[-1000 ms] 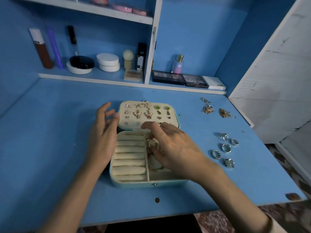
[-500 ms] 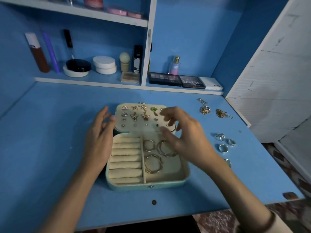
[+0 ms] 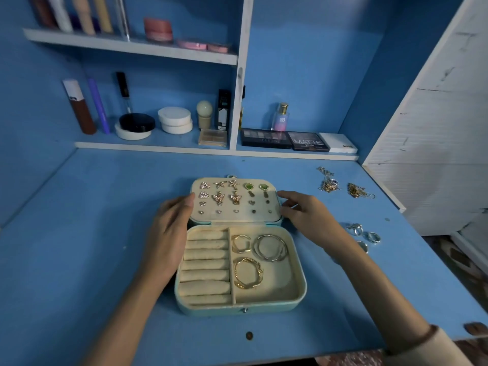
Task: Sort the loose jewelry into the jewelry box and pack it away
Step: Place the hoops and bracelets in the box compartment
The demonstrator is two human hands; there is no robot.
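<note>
Hoops (image 3: 270, 247) lie inside the jewelry box (image 3: 298, 299) and studs (image 3: 218, 198) fill its lid (image 3: 229, 216), so sorting looks about half done. Left hand (image 3: 169, 233) and right hand (image 3: 303, 215) rest slack-fingered, empty, against the lid's sides; rings (image 3: 364, 235) and chains (image 3: 340, 184) lie loose on the desk (image 3: 79, 233) right of the box.

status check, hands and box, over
Left hand and right hand open, at the lid's sides. Jewelry box open, hoops inside. Rings and chains loose on table, nothing blocking.
</note>
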